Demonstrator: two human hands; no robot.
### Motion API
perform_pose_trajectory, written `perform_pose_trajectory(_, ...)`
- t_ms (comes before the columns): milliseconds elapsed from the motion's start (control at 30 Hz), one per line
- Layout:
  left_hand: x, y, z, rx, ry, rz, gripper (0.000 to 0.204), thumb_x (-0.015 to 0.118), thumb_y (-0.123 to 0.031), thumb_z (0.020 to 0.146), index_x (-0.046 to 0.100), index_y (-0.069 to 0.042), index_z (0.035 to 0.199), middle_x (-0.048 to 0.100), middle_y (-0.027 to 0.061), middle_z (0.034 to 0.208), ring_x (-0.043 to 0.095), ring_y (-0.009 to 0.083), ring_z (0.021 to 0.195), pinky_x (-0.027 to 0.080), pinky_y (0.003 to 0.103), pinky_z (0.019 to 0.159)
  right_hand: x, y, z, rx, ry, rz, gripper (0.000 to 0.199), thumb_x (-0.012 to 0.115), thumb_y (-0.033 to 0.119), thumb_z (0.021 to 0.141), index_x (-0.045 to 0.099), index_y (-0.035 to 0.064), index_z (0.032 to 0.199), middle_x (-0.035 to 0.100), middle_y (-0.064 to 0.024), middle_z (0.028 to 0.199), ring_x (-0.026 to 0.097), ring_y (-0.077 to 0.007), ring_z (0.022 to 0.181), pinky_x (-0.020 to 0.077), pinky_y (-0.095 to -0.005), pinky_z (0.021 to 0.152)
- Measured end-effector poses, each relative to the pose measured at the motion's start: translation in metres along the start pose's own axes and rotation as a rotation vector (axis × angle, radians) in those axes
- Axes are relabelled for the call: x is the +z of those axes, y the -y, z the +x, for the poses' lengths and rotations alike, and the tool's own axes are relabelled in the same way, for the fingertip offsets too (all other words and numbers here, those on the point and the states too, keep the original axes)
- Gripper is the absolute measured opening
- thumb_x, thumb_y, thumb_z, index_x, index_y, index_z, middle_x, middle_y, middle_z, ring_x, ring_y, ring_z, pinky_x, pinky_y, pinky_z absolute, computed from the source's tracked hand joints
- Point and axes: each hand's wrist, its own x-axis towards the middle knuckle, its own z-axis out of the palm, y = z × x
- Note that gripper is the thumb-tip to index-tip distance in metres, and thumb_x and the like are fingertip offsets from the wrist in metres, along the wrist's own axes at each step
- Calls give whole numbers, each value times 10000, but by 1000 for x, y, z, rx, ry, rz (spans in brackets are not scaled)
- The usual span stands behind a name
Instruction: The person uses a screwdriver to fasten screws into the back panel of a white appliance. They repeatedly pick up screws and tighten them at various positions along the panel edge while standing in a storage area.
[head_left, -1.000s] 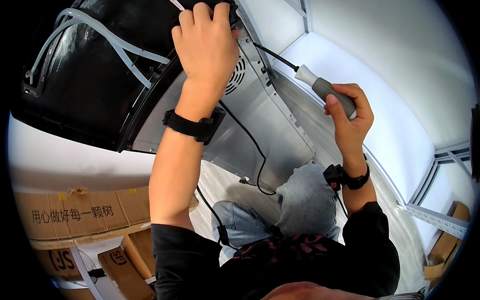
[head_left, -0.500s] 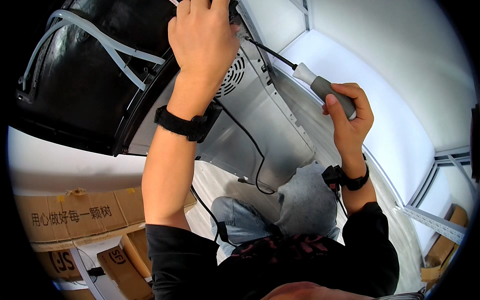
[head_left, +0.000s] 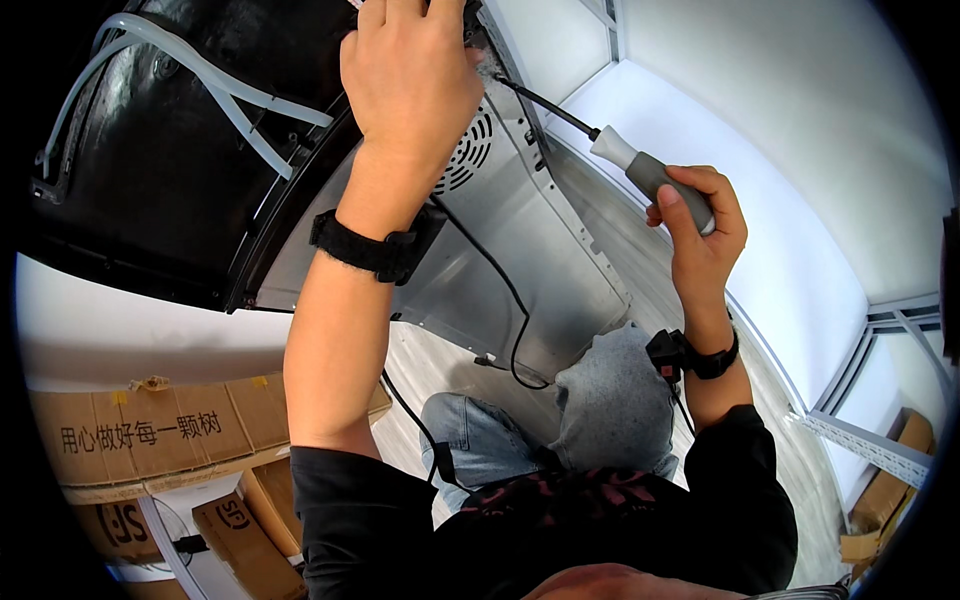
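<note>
My right hand (head_left: pixel 700 215) is closed around the grey handle of a screwdriver (head_left: pixel 655 180). Its dark shaft slants up and left, and the tip meets the upper edge of a metal appliance casing (head_left: pixel 530 270). My left hand (head_left: pixel 410 85) rests at the top of this casing, near the screwdriver tip. Its fingers run out of the picture's upper edge, so what they hold or touch is hidden. Left of it lies a glossy black panel (head_left: pixel 200 190) with pale, translucent hoses (head_left: pixel 215 80) across it. Round vent slots (head_left: pixel 470 150) show beside my left wrist.
A black cable (head_left: pixel 500 280) hangs in front of the casing toward my knees. Cardboard boxes (head_left: pixel 150 430) sit on a shelf at lower left. White panels with a metal frame (head_left: pixel 865 450) stand at the right, with another cardboard box (head_left: pixel 895 475) there.
The screwdriver and my right fingers have shifted very slightly to the right. My left hand has moved a little down and right.
</note>
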Motion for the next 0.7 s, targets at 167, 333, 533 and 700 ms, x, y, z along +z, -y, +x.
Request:
perform_pose_trajectory(167,1,0,0,-10,-5,-3,399,817,-156,552,635,-114,905,530,43,784,546,239,750,463,340,604,-1,-3,0,5,-8,29,127,640,42,848,607,-12,958,582,-64,852,602,-123,675,487,-229,576)
perform_pose_trajectory(333,0,0,0,-18,-2,-1,405,818,-153,548,635,-116,907,530,37,778,545,235,748,464,336,602,0,-4,0,14,-9,49,126,635,45,852,608,-11,962,583,-65,853,604,-123,675,490,-228,578)
perform_pose_trajectory(533,2,0,-1,0,-5,-8,402,816,-150,550,635,-116,908,535,34,781,545,231,750,466,336,604,-1,-8,-1,6,-29,58,130,641,43,847,610,-11,961,588,-66,856,601,-122,671,488,-227,576)
perform_pose_trajectory(700,0,1,-1,-6,0,5,398,815,-148,552,637,-114,907,537,33,780,546,228,750,465,337,605,-4,-10,3,-243,4,-261,172,691,31,793,626,0,949,583,-92,908,583,-137,681,472,-243,588)
